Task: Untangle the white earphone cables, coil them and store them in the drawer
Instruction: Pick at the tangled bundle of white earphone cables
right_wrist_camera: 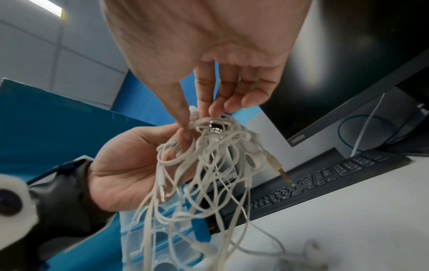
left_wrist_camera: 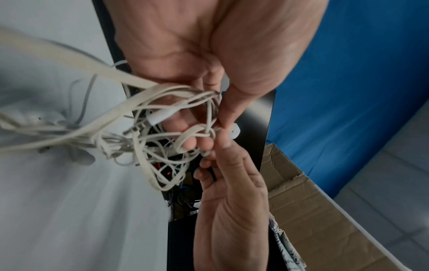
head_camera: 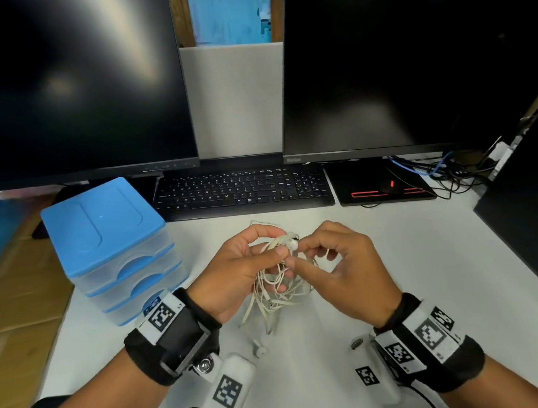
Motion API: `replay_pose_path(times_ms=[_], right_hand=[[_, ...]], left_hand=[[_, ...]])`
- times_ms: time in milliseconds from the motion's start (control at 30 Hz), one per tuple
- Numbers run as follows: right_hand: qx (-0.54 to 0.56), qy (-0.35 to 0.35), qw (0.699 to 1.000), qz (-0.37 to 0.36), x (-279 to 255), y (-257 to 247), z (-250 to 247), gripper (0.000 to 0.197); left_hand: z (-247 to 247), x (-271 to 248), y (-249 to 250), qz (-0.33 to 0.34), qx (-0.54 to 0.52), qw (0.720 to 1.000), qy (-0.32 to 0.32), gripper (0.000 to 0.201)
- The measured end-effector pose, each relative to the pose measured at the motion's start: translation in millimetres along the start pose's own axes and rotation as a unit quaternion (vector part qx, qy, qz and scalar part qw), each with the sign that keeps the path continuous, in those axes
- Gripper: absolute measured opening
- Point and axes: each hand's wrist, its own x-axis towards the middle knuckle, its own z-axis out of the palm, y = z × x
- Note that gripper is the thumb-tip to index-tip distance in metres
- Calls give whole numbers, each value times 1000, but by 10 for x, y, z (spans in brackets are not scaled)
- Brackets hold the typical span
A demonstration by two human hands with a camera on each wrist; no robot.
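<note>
A tangled bunch of white earphone cables [head_camera: 277, 285] hangs between both hands above the white desk [head_camera: 397, 257]. My left hand [head_camera: 244, 265] grips the top of the tangle [left_wrist_camera: 162, 128], thumb and fingers curled round it. My right hand [head_camera: 328, 257] pinches a strand near an earbud [head_camera: 292, 239] at the top of the bunch [right_wrist_camera: 209, 155]. Loose ends trail down, and one earbud [head_camera: 260, 351] lies on the desk. A jack plug [right_wrist_camera: 278, 168] dangles in the right wrist view. The small drawer unit [head_camera: 110, 245], blue-topped with clear drawers, stands to the left with its drawers closed.
Two dark monitors [head_camera: 65, 85] [head_camera: 411, 58] stand at the back, with a black keyboard [head_camera: 243, 191] and a mouse on a pad [head_camera: 387, 185] in front of them. A dark panel [head_camera: 531, 211] edges the right side. Cardboard boxes [head_camera: 7, 295] lie at the left, off the desk.
</note>
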Motion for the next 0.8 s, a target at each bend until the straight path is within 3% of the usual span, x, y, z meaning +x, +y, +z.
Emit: replay_pose_path(times_ms=[100, 233, 300, 367, 567, 667, 800], right_hand=[[2, -38, 998, 47, 10, 30, 0, 5], [18, -49, 995, 80, 36, 35, -58, 11], [41, -61, 992, 101, 44, 7, -42, 4], [56, -70, 989, 115, 27, -10, -5, 9], [212, -65, 954, 204, -20, -50, 59, 8], [236, -55, 947, 211, -2, -59, 32, 8], [262, 3, 958, 115, 23, -170, -60, 4]], left_hand=[[8, 6, -40, 2, 26, 1000, 6, 26], [-17, 21, -14, 13, 52, 998, 28, 17], [-16, 14, 3, 13, 50, 999, 5, 18], [1, -3, -1, 6, 47, 999, -16, 18], [8, -16, -9, -6, 23, 999, -22, 20], [11, 15, -9, 28, 95, 995, 32, 17], [-142, 124, -130, 46, 203, 967, 146, 9]])
